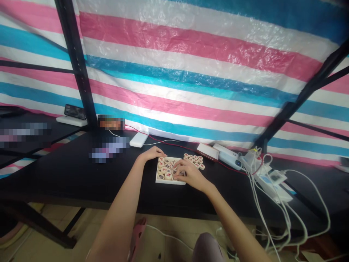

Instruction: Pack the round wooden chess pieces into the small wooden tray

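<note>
The right hand (188,174) lies over the right half of a white tray (157,179), its fingers bent down onto the round wooden discs (163,169) inside. Whether they pinch one disc or only press on them cannot be told. The left hand (151,153) rests at the tray's eleven o'clock corner with curled fingers touching the rim. It is not clear whether it clasps the rim.

The tray sits on a black table (68,174), straight ahead of the person. The discs in it, marked in red and black, lie packed side by side in rows and fill most of the part that shows. At one o'clock from the tray, just beside it, a cluster of loose discs (194,160) lies on the table, so by the look of it the filling is well along but not finished.

Further out at two o'clock lies a white box (207,151), and at three o'clock a power strip (274,179) with tangled white cables. At eleven o'clock lies a white power bank (139,139). A striped tarp (191,54) hangs behind.
</note>
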Demonstrator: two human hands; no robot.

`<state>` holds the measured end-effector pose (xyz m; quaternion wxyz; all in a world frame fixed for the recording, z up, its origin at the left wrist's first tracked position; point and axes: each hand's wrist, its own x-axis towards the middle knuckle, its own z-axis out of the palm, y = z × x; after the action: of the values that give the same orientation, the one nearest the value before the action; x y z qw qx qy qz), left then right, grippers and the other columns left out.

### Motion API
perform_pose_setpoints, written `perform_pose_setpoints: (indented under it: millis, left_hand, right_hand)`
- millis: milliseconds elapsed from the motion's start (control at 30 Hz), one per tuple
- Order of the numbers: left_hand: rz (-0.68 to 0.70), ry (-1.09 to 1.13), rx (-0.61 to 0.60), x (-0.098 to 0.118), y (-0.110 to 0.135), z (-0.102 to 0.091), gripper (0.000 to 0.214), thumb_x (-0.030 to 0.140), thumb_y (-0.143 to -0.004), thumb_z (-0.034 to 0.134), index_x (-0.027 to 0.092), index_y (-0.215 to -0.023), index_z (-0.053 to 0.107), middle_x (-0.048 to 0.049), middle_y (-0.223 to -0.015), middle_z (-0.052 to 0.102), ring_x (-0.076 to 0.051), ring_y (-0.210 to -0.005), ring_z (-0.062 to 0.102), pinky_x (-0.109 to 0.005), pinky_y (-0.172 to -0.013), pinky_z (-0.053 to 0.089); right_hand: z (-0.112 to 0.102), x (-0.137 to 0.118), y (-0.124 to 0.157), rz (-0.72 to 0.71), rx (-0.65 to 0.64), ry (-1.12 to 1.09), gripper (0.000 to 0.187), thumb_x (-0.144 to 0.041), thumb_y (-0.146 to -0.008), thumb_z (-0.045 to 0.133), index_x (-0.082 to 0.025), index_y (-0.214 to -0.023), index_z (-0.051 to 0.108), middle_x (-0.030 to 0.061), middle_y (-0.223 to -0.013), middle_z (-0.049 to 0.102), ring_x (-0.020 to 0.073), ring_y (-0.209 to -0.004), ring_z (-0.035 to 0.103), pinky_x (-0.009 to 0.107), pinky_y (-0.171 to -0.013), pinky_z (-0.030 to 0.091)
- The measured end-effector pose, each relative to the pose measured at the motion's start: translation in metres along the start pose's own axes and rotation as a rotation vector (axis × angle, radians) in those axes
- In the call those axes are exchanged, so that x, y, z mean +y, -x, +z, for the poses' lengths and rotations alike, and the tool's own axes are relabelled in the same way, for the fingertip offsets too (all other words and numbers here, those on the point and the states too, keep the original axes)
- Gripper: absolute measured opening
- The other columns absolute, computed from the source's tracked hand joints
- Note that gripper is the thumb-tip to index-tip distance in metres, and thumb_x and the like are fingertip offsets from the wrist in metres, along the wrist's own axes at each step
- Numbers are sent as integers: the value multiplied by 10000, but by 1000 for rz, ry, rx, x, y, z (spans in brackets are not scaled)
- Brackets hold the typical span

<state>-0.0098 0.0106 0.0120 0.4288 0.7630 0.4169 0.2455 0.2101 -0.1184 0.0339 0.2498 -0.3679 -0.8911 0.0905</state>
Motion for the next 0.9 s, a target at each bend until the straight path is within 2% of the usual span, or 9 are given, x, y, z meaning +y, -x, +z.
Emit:
perform_pose_setpoints:
  millis: [100,167,233,367,500,633,767,900]
  left_hand:
    - [2,-1,-2,1,0,0,345,494,-603,691,172,-708,756,-39,-744,706,-219,-802,587,-285,-746,389]
    - [3,-5,-1,3,1,0,343,492,-606,690,170,-705,754,-38,-735,704,-216,-793,586,-286,-743,388]
    - [4,-7,1,3,1,0,345,492,-611,688,169,-712,755,-40,-739,705,-215,-793,586,-287,-747,389]
    - [12,-5,1,1,1,1,354,498,-621,682,169,-731,756,-46,-763,712,-220,-809,591,-288,-759,396]
    - [15,4,2,-2,-1,1,352,496,-621,685,168,-725,755,-46,-759,713,-218,-802,595,-286,-751,400]
    - [7,11,4,-5,-3,1,343,489,-612,695,169,-719,755,-42,-749,714,-217,-800,594,-283,-747,400]
    - [-3,11,9,-4,-2,2,349,497,-611,692,175,-729,758,-40,-770,720,-227,-822,598,-289,-754,402]
    - [-10,14,6,-2,0,1,352,495,-613,691,169,-727,756,-52,-784,722,-243,-843,605,-300,-770,403]
  right_hand:
    - [0,-3,3,14,21,-12,72,-295,-784,666,-256,-840,687,14,-1028,628,165,-972,551,327,-879,413]
    - [1,-7,2,-1,41,2,199,-294,-796,654,-286,-994,674,14,-1067,621,167,-1007,542,328,-900,405]
    - [3,-11,-1,-37,2,13,243,-285,-824,620,-318,-1061,662,9,-1086,621,168,-1012,539,326,-896,410]
    - [4,-12,-5,-63,-92,-43,206,-250,-863,563,-316,-1012,689,15,-1089,632,165,-1006,547,318,-881,426]
    - [7,-9,-2,-6,-31,-123,111,-251,-832,606,-252,-903,691,29,-1058,652,174,-1011,557,330,-886,430]
    - [11,-6,-2,28,16,-191,51,-268,-796,650,-226,-817,670,23,-969,683,168,-929,595,323,-845,447]
    - [11,1,0,89,68,-221,71,-296,-755,680,-232,-783,678,17,-931,697,171,-886,616,328,-829,457]
    - [0,18,13,209,141,-307,156,-325,-739,670,-224,-858,672,29,-941,692,173,-823,618,319,-756,480]
